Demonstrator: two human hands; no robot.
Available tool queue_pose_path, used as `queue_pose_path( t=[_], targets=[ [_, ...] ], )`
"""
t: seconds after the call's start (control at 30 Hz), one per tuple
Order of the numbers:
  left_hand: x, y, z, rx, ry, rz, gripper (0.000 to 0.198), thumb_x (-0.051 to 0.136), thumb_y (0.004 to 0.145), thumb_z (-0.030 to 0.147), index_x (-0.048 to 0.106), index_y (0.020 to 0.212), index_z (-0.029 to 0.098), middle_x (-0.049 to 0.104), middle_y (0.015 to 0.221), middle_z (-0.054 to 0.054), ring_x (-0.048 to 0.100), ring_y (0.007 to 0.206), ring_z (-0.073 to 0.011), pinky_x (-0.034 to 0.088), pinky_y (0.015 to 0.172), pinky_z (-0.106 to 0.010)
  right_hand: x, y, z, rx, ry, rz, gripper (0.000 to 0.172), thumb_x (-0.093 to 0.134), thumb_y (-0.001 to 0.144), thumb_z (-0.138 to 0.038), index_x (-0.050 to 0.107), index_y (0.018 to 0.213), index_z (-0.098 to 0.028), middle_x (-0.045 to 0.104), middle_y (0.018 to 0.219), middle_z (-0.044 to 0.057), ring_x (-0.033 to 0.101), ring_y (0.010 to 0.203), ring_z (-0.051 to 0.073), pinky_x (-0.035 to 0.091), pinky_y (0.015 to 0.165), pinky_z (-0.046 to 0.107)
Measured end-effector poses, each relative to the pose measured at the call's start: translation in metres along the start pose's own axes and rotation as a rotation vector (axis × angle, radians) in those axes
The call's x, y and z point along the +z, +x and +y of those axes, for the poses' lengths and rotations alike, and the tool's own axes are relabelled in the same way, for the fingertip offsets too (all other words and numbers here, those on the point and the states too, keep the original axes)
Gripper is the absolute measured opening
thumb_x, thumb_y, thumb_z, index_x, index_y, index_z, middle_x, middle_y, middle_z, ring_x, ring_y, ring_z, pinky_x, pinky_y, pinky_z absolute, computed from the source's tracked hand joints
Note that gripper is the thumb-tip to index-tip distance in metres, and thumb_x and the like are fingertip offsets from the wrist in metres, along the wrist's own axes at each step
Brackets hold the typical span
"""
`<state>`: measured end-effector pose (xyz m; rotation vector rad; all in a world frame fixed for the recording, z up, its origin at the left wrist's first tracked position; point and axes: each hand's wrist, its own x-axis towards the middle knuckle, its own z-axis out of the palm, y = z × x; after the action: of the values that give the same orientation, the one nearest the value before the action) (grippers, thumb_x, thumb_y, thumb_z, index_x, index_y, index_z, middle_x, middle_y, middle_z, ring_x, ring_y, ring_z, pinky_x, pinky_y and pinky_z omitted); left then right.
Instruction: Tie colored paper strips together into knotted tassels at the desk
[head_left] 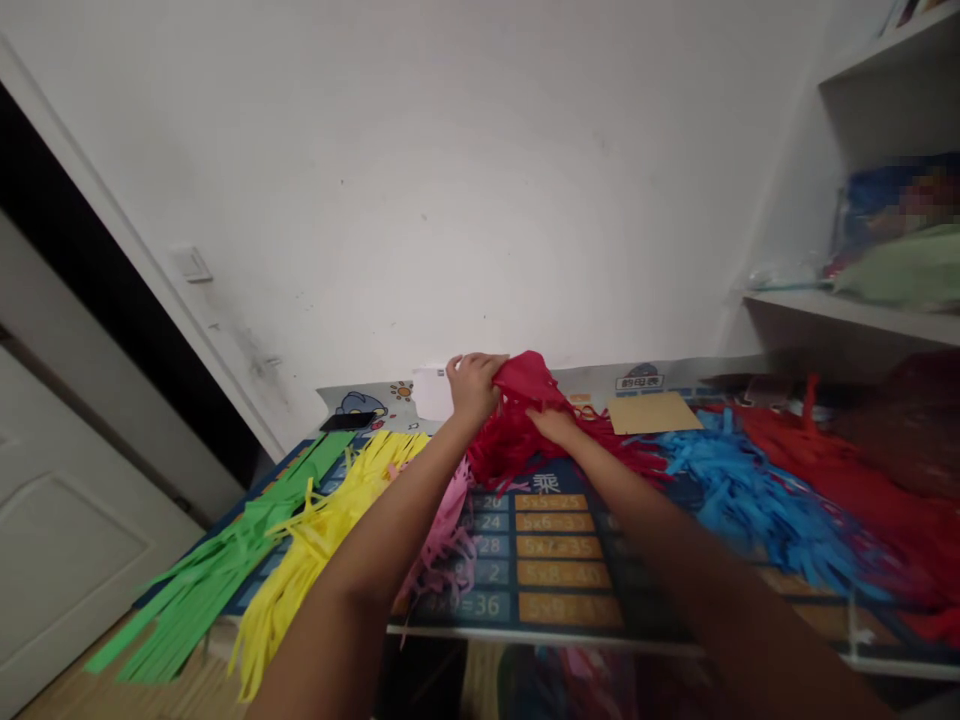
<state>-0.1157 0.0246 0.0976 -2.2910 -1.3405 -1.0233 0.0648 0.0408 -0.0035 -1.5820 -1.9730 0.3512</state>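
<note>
My left hand [474,388] grips the upper left of a crumpled sheet of red fringed paper [517,445]. My right hand [553,425] holds the same sheet a little lower and to the right. Fringed paper in other colours lies on a printed multiplication-table mat [555,570]. Left of my arms are green fringes [217,570] and yellow fringes [322,530], with pink fringes [442,540] beneath my left forearm. Right of my arms are blue fringes [750,500] and a second red fringed bunch [847,470].
A black phone [347,421] and a white paper sheet [431,393] lie at the mat's far edge, with a tan card [654,412] further right. A white wall stands behind. White shelves [847,310] with bagged items are at right, and a white door [67,560] at left.
</note>
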Motion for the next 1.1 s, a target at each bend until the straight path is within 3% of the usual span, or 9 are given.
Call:
queue_pose_path(
  t=[0.23, 0.43, 0.57, 0.63, 0.7, 0.83, 0.97, 1.03, 1.1],
  targets=[
    [-0.037, 0.009, -0.016, -0.11, 0.013, 0.125, 0.052, 0.051, 0.079, 0.004, 0.071, 0.121, 0.028, 0.074, 0.124, -0.005, 0.062, 0.118, -0.0259, 0.036, 0.103, -0.048, -0.012, -0.014, -0.022, -0.18, 0.207, 0.031, 0.087, 0.076, 0.071, -0.022, 0.043, 0.151, -0.018, 0.052, 0.149, 0.012, 0.052, 0.132, 0.027, 0.041, 0.11, 0.038],
    [-0.08, 0.002, 0.004, 0.294, 0.151, 0.257, 0.038, 0.054, 0.093, 0.014, 0.069, 0.12, 0.036, 0.071, 0.13, -0.001, 0.058, 0.123, -0.0252, 0.022, 0.115, -0.052, -0.032, -0.028, -0.035, -0.11, 0.26, 0.226, 0.042, 0.059, 0.087, -0.036, 0.065, 0.122, -0.014, 0.074, 0.109, 0.01, 0.07, 0.096, 0.027, 0.054, 0.088, 0.038],
    [-0.09, -0.057, 0.022, 0.444, 0.161, 0.297, 0.042, 0.056, 0.094, 0.015, 0.064, 0.128, 0.039, 0.068, 0.135, 0.001, 0.056, 0.129, -0.0241, 0.021, 0.117, -0.051, -0.049, -0.079, -0.021, -0.112, 0.216, 0.333, 0.028, 0.057, 0.086, -0.037, 0.071, 0.103, -0.02, 0.075, 0.1, 0.008, 0.069, 0.093, 0.027, 0.054, 0.086, 0.038],
    [-0.079, -0.102, 0.031, 0.444, 0.159, 0.253, 0.043, 0.055, 0.096, 0.016, 0.061, 0.132, 0.037, 0.067, 0.135, 0.0, 0.056, 0.13, -0.0233, 0.021, 0.118, -0.05, -0.049, -0.121, -0.007, -0.114, 0.173, 0.351, 0.026, 0.061, 0.081, -0.036, 0.071, 0.1, -0.021, 0.074, 0.103, 0.009, 0.068, 0.098, 0.029, 0.053, 0.091, 0.042],
    [-0.055, -0.148, 0.043, 0.383, 0.141, 0.117, 0.042, 0.053, 0.097, 0.016, 0.06, 0.134, 0.035, 0.067, 0.136, 0.0, 0.054, 0.132, -0.0229, 0.022, 0.118, -0.05, -0.044, -0.164, 0.01, -0.095, 0.13, 0.351, 0.03, 0.065, 0.076, -0.035, 0.072, 0.101, -0.021, 0.073, 0.108, 0.012, 0.065, 0.105, 0.033, 0.05, 0.098, 0.048],
    [0.003, -0.218, 0.075, 0.104, 0.056, -0.3, 0.036, 0.048, 0.098, 0.015, 0.064, 0.125, 0.032, 0.065, 0.138, -0.002, 0.052, 0.134, -0.024, 0.03, 0.115, -0.057, -0.048, -0.236, 0.054, 0.0, -0.136, 0.262, 0.037, 0.063, 0.079, -0.036, 0.07, 0.111, -0.019, 0.072, 0.113, 0.016, 0.064, 0.109, 0.037, 0.048, 0.097, 0.052],
    [0.038, -0.246, 0.099, 0.032, -0.047, -0.506, 0.03, 0.047, 0.099, 0.015, 0.066, 0.118, 0.029, 0.068, 0.134, -0.001, 0.054, 0.132, -0.0224, 0.032, 0.116, -0.058, -0.086, -0.286, 0.098, 0.076, -0.404, 0.173, 0.033, 0.053, 0.09, -0.036, 0.068, 0.115, -0.021, 0.074, 0.106, 0.017, 0.068, 0.099, 0.035, 0.047, 0.092, 0.054],
    [0.041, -0.248, 0.103, 0.028, -0.056, -0.53, 0.029, 0.047, 0.099, 0.015, 0.067, 0.117, 0.027, 0.07, 0.131, -0.002, 0.055, 0.131, -0.0224, 0.031, 0.117, -0.059, -0.105, -0.304, 0.098, 0.099, -0.543, 0.211, 0.034, 0.046, 0.094, -0.04, 0.068, 0.113, -0.022, 0.075, 0.101, 0.016, 0.07, 0.091, 0.036, 0.048, 0.087, 0.057],
    [0.038, -0.247, 0.103, 0.058, -0.041, -0.558, 0.028, 0.048, 0.099, 0.015, 0.067, 0.118, 0.023, 0.07, 0.131, -0.005, 0.055, 0.131, -0.0243, 0.03, 0.118, -0.06, -0.108, -0.314, 0.077, 0.178, -0.661, 0.38, 0.037, 0.043, 0.097, -0.045, 0.067, 0.114, -0.023, 0.074, 0.098, 0.017, 0.069, 0.089, 0.039, 0.049, 0.082, 0.057]
  ],
)
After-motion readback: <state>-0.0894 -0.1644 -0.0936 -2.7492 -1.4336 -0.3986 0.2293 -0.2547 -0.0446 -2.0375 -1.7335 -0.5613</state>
